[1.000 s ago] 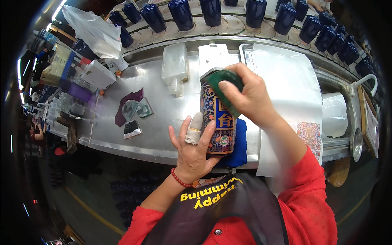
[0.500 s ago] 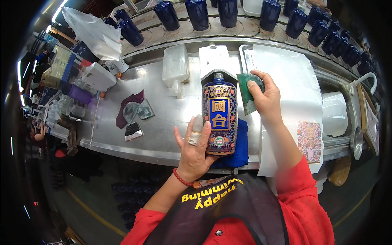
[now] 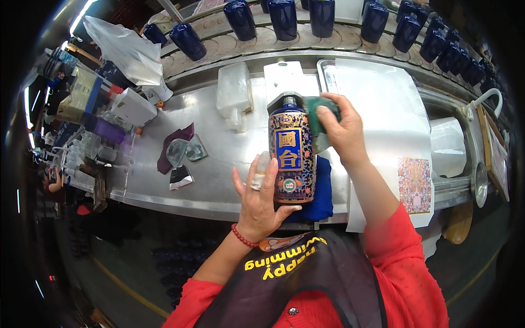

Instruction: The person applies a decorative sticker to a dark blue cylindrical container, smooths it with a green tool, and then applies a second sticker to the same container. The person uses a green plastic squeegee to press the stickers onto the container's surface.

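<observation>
A dark blue bottle (image 3: 292, 156) with an ornate gold, blue and floral covering lies on the bench, its neck pointing away from me. My left hand (image 3: 257, 191) steadies its lower left side, with the thumb at the base. A pale cover wraps one fingertip of that hand. In my right hand (image 3: 344, 126) is a flat green scraper (image 3: 319, 117), pinched between thumb and fingers. Its edge meets the bottle's upper right side. Under the bottle's right side is a blue cloth (image 3: 324, 191).
Printed sheets (image 3: 414, 186) lie on the right. Film scraps (image 3: 183, 150) and a clear bottle-shaped block (image 3: 234, 95) rest on the metal bench (image 3: 142, 175). Blue bottles (image 3: 284, 19) stand along a conveyor (image 3: 219, 53) at the back. A sink (image 3: 448, 104) is at far right.
My right hand has moved the green scraper left, up against the bottle's side. The bottle has shifted slightly, and the left hand stays on it. Bottles on the conveyor have moved right.
</observation>
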A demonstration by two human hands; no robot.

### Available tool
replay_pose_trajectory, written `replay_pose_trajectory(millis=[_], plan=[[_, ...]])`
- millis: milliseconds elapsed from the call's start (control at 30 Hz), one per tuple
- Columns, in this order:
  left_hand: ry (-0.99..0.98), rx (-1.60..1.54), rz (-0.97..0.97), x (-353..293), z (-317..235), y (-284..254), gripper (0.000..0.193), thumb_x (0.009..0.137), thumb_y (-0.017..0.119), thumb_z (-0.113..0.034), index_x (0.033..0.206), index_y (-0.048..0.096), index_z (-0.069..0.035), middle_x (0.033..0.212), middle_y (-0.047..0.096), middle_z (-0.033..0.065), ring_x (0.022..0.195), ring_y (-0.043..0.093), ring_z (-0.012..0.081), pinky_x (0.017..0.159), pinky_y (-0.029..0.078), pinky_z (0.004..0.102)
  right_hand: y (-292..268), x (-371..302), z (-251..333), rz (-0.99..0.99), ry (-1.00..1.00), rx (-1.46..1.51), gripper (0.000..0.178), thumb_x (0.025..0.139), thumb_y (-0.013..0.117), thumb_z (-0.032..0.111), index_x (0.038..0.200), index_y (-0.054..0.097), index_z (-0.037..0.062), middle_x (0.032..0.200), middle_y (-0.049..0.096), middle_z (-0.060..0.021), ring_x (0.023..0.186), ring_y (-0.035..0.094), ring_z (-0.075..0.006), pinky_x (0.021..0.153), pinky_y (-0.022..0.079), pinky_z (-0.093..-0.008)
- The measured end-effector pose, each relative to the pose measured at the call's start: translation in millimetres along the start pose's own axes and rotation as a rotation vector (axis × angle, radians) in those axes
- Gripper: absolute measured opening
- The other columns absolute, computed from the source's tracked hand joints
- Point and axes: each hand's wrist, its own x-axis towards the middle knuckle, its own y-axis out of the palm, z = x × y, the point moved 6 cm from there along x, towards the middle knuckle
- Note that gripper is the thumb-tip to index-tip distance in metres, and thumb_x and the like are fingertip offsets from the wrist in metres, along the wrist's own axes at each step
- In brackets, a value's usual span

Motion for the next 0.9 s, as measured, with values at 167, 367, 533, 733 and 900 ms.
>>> replay_pose_trajectory(millis=[167, 367, 533, 733, 900], plan=[[-0.039, -0.205, 0.005, 0, 13, 3, 0.105, 0.088, 0.053, -0.073, 0.158, 0.023, -0.001, 0.157, 0.035, 0.0253, 0.146, 0.029, 0.0435, 0.114, 0.004, 0.0702, -12, -17, -6, -0.002, 0.142, 0.271, 0.030, 0.096, 0.063, 0.011, 0.123, 0.060, -0.0025, 0.101, 0.068, -0.0085, 0.087, 0.065, -0.0117, 0.077, 0.054, -0.0255], [0.116, 0.002, 0.068, 55, 17, -20, 0.105, 0.090, 0.038, -0.079, 0.157, 0.025, 0.000, 0.155, 0.042, 0.0180, 0.148, 0.025, 0.0405, 0.114, 0.002, 0.0688, -16, -39, -5, 0.016, 0.230, 0.485, 0.030, 0.098, 0.061, 0.009, 0.126, 0.058, -0.0029, 0.103, 0.067, -0.0068, 0.089, 0.063, -0.0094, 0.078, 0.054, -0.0235], [0.299, 0.251, 0.201, 112, 1, -25, 0.088, 0.094, 0.040, -0.074, 0.154, 0.039, -0.009, 0.126, 0.067, 0.0152, 0.149, 0.029, 0.0348, 0.117, -0.003, 0.0647, -21, -43, -9, -0.028, 0.276, 0.477, 0.031, 0.098, 0.062, 0.009, 0.126, 0.057, -0.0027, 0.103, 0.067, -0.0066, 0.087, 0.063, -0.0087, 0.077, 0.054, -0.0234], [0.390, 0.234, 0.366, 106, -32, -23, 0.083, 0.091, 0.051, -0.069, 0.150, 0.045, -0.011, 0.129, 0.065, 0.0171, 0.147, 0.033, 0.0346, 0.116, 0.001, 0.0667, -32, -45, -9, -0.055, 0.290, 0.464, 0.032, 0.099, 0.061, 0.010, 0.128, 0.056, -0.0031, 0.103, 0.067, -0.0075, 0.086, 0.063, -0.0083, 0.073, 0.056, -0.0224], [0.209, 0.168, 0.328, 60, -37, -28, 0.098, 0.077, 0.080, -0.051, 0.155, 0.037, -0.010, 0.150, 0.047, 0.0209, 0.148, 0.029, 0.0414, 0.117, 0.002, 0.0666, -27, -42, -8, -0.070, 0.259, 0.489, 0.033, 0.100, 0.062, 0.011, 0.129, 0.056, -0.0023, 0.105, 0.067, -0.0073, 0.087, 0.063, -0.0083, 0.073, 0.056, -0.0235]])
